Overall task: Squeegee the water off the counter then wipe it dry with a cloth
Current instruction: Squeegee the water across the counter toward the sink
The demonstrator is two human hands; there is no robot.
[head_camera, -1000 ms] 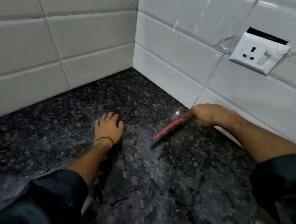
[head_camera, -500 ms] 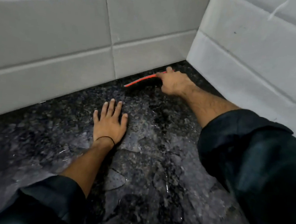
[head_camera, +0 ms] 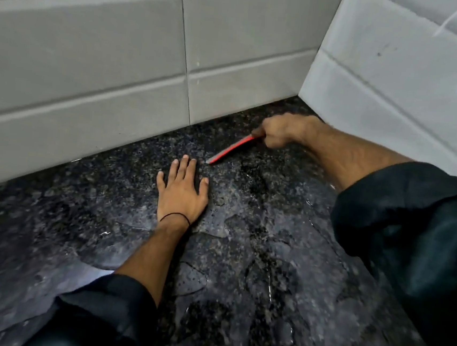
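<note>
1. Left sleeve [head_camera: 102, 308], dark fabric, at the bottom edge of my view. Right sleeve [head_camera: 411, 232], same dark fabric, fills the right side.
2. Counter [head_camera: 48, 239], dark speckled stone, runs from the bottom edge to the walls. I note water [head_camera: 191, 281] lying on it in thin sheets and irregular patches with bright edges, mostly in the middle and lower right.
3. Left hand [head_camera: 182, 193], palm down on the counter, fingers straight and slightly spread, holding nothing. A thin black band [head_camera: 175, 216] circles the wrist.
4. Squeegee [head_camera: 231, 149], a red strip just beyond the left hand's fingertips and apart from them. Its near end is at the counter surface and its far end rises into the right hand. I cannot tell whether the edge touches the stone along its whole length.
5. Right hand [head_camera: 281, 130], fingers curled tight round the squeegee's far end, close to the corner.
6. Back wall [head_camera: 93, 62], grey-white tiles in long courses. Side wall [head_camera: 398, 77], paler glossy tiles. The two meet at the counter's far corner.
</note>
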